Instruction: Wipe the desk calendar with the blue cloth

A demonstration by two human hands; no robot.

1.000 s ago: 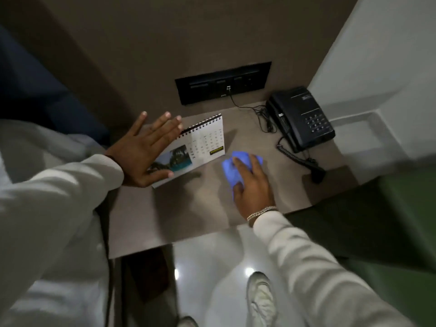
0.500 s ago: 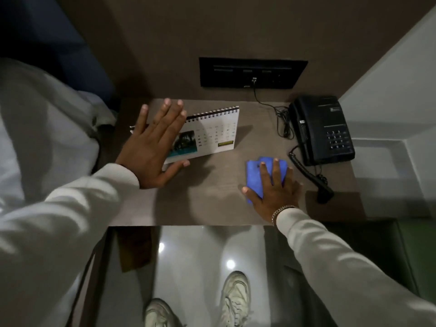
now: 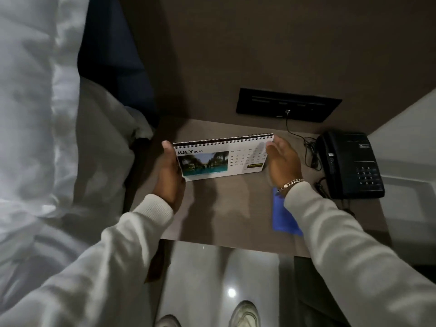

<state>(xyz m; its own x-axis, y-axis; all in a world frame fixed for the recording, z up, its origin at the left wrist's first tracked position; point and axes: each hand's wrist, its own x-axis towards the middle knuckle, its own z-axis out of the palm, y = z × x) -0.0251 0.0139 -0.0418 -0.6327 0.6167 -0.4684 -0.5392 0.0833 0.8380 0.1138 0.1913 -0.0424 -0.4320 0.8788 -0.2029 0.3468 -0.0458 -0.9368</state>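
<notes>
The spiral-bound desk calendar (image 3: 221, 156), showing July with a pool photo, stands on the brown bedside table (image 3: 226, 215). My left hand (image 3: 168, 175) grips its left edge, thumb at the top corner. My right hand (image 3: 282, 161) is flat against the calendar's right edge, fingers together and extended. The blue cloth (image 3: 282, 215) lies flat on the table near the front edge, partly hidden under my right sleeve, with neither hand on it.
A black telephone (image 3: 351, 164) with a coiled cord sits at the table's right. A black socket panel (image 3: 287, 105) is on the wall behind, with a cable plugged in. White bedding (image 3: 47, 138) lies to the left. My shoes show on the glossy floor below.
My right hand has let go of the blue cloth and moved up to the calendar's right edge. My left hand shifted from lying over the calendar to gripping its left edge.
</notes>
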